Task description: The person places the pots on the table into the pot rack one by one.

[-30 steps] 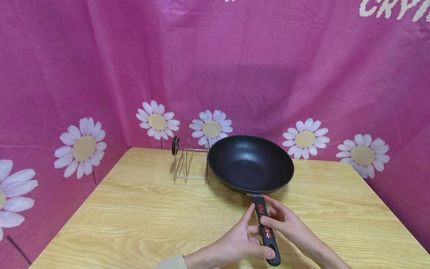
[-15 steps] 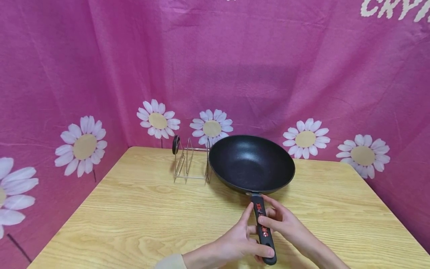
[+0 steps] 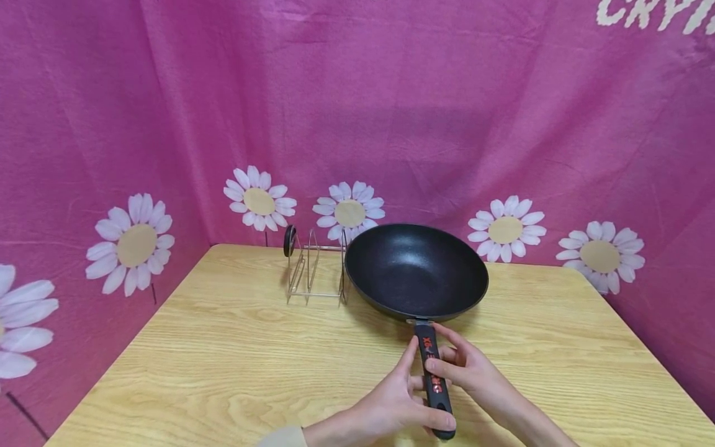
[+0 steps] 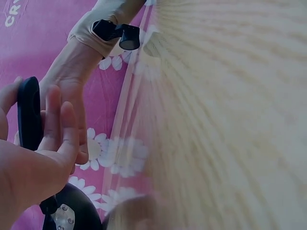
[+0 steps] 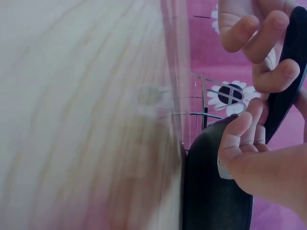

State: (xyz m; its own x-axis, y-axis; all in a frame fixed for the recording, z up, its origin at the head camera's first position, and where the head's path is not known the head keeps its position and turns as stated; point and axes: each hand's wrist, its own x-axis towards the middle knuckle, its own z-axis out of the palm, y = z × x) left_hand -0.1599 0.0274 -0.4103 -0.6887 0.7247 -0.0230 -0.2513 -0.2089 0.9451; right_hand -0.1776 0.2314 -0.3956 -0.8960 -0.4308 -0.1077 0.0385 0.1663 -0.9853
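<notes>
A black wok (image 3: pixel 416 273) sits on the wooden table with its handle (image 3: pixel 427 357) towards me; red lettering runs along the handle. My left hand (image 3: pixel 391 403) grips it near the end, thumb on top. Further up, my right hand (image 3: pixel 477 372) pinches the handle from the right, its thumb over the lettering. In the left wrist view, fingers of the left hand (image 4: pixel 33 175) reach past the dark handle (image 4: pixel 29 115). From the right wrist view, the right hand (image 5: pixel 268 167) is under the handle, close to the metal bracket, with curled left fingers (image 5: pixel 268 43) above.
Left of the wok stands a wire rack (image 3: pixel 321 295) with upright dividers and a black round piece (image 3: pixel 289 241) at its left end. The wok's rim overlaps the rack's right side in the head view. A magenta daisy-print cloth (image 3: pixel 413 136) hangs behind the table (image 3: pixel 251 372).
The handle's near end has shifted slightly left, with both hands moving along with it. The wok's bowl and the rack stay about where they were.
</notes>
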